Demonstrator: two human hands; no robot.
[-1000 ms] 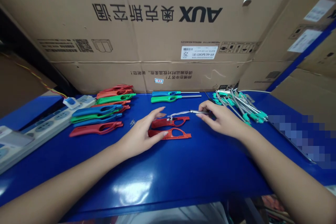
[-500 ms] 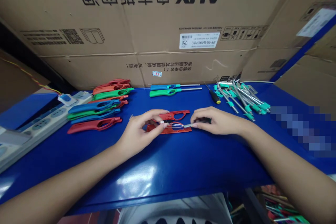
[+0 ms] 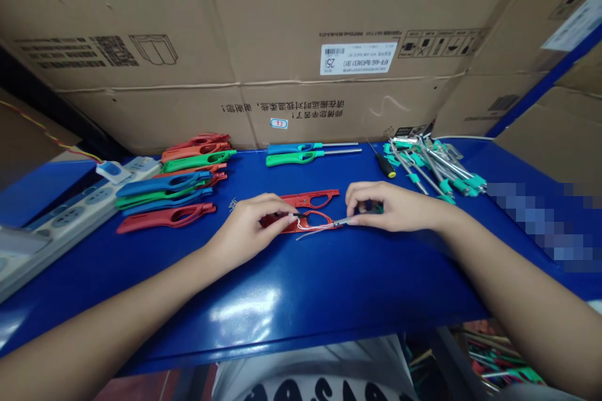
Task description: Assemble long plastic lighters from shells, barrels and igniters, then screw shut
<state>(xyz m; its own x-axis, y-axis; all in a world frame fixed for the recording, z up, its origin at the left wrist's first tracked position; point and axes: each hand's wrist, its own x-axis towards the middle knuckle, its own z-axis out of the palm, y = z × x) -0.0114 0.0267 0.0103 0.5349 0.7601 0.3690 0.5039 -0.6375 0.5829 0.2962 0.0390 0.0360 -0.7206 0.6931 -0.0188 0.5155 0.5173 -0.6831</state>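
Two red lighter handle halves lie one behind the other at the middle of the blue table: the rear half [image 3: 322,199] and the front half [image 3: 316,219]. Over the left end of the front half, my left hand [image 3: 251,222] pinches a small dark part with thin white wires [image 3: 313,227]; my fingers partly hide it. At the other end, my right hand [image 3: 388,205] grips a metal lighter tube [image 3: 342,222] between thumb and forefinger. The wires run from the pinched part to the tube. A thin pale strand sticks out in front of the handle.
Several coloured lighter handles [image 3: 164,216] are stacked at left beside a power strip [image 3: 94,200]. Two assembled lighters [image 3: 294,158] lie at the back, near a screwdriver [image 3: 385,165]. Metal tubes with green ends [image 3: 437,169] are heaped at right. A large carton [image 3: 273,31] stands behind.
The wires have come down closer along the front handle half, and a pale strand now shows in front of it. Both hands keep their pinch. The camera view has tilted slightly down.
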